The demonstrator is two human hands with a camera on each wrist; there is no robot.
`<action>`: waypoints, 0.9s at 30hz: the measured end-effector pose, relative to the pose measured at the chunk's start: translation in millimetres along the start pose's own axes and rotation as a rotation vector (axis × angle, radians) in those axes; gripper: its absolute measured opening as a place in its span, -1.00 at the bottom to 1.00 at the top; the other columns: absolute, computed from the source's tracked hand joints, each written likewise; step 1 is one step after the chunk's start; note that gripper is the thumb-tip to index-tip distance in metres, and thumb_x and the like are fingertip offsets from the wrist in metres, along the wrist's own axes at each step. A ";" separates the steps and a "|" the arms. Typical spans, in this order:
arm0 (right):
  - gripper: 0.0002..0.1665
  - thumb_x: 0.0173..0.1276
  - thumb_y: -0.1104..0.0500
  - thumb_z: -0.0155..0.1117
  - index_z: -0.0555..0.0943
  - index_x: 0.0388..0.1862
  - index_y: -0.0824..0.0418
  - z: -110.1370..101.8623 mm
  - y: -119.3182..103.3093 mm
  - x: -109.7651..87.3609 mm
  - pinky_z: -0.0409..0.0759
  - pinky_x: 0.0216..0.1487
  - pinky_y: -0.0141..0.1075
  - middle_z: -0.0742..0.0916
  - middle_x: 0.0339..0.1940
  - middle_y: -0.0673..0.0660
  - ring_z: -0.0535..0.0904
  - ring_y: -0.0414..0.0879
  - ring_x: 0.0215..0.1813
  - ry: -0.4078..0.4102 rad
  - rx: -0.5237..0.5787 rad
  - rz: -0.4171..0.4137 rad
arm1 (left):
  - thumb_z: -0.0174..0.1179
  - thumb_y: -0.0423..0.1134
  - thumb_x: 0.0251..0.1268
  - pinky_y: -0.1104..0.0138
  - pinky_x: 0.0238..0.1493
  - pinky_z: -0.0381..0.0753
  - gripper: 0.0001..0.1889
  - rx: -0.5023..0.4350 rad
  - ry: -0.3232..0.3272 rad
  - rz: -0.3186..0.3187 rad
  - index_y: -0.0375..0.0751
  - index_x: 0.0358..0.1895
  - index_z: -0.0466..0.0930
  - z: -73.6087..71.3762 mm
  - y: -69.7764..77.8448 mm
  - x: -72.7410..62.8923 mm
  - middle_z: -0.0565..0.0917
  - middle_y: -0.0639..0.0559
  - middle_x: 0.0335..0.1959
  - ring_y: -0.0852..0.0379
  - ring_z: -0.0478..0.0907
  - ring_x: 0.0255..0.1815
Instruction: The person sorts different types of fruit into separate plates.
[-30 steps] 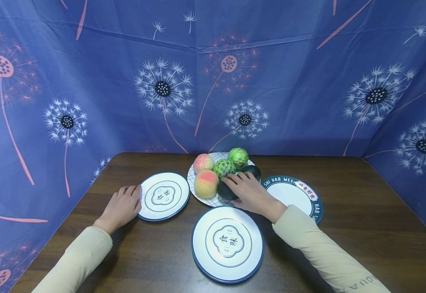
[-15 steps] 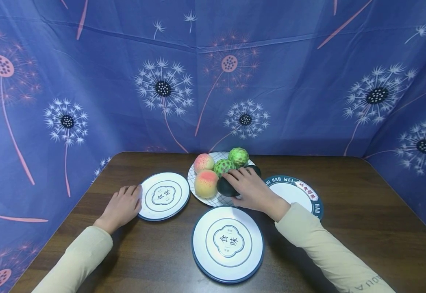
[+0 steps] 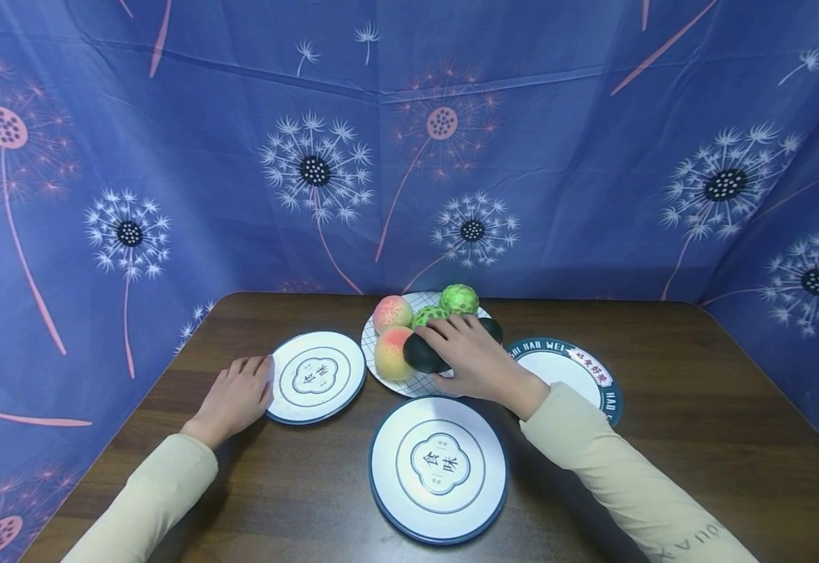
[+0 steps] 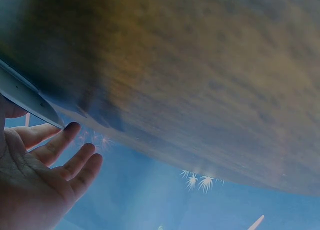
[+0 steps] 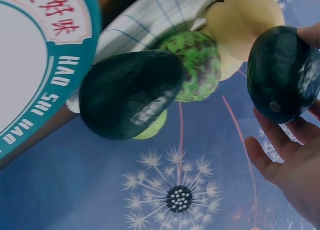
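Head view: at left, with loose fingers on the left hand [image 3: 237, 395], touching the rim of a round white plate edged in blue [image 3: 314, 377]. Then, right of a round yellow-pink peach [image 3: 391, 360], holding a dark green egg-shaped fruit [image 3: 421, 354] in the curled right hand [image 3: 478, 361], above a white plate with crossed lines [image 3: 420, 385].

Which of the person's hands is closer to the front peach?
The right hand: it grips a dark fruit just to the right of the front peach. The left hand is farther off, at the leftmost plate's left rim.
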State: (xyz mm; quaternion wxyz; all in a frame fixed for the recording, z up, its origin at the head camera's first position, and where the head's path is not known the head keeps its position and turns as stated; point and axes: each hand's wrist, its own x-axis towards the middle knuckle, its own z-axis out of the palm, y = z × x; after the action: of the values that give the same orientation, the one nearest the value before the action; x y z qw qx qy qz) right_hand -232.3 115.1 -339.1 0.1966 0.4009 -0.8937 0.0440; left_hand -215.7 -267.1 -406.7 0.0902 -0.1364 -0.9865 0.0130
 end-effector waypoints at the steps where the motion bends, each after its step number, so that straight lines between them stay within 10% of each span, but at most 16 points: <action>1: -0.17 -0.06 -0.06 0.42 0.37 0.23 0.11 -0.5 -1.0 1.6 0.42 0.13 0.02 0.57 0.10 0.10 0.45 0.04 0.10 0.001 0.003 -0.002 | -0.05 -0.18 0.28 -0.18 0.13 0.31 -0.48 0.000 -0.002 -0.001 -0.47 0.22 0.28 -0.2 0.1 -0.3 0.41 -0.39 0.15 -0.37 0.30 0.17; 27: -0.16 0.04 -0.12 0.33 0.31 0.29 0.13 19.4 -47.6 47.7 0.42 0.15 -0.07 0.53 0.13 0.06 0.41 -0.02 0.12 -0.052 0.029 -0.114 | -0.05 -0.18 0.27 -0.18 0.13 0.31 -0.49 0.003 -0.015 -0.012 -0.45 0.22 0.28 -1.5 0.9 -0.5 0.40 -0.39 0.16 -0.37 0.29 0.18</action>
State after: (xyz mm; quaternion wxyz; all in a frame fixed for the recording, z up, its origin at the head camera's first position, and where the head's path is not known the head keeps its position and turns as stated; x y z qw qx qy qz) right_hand -232.2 45.1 -342.2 0.1697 0.4549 -0.8735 0.0352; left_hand -214.7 -266.4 -405.4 0.0829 -0.1304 -0.9879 0.0149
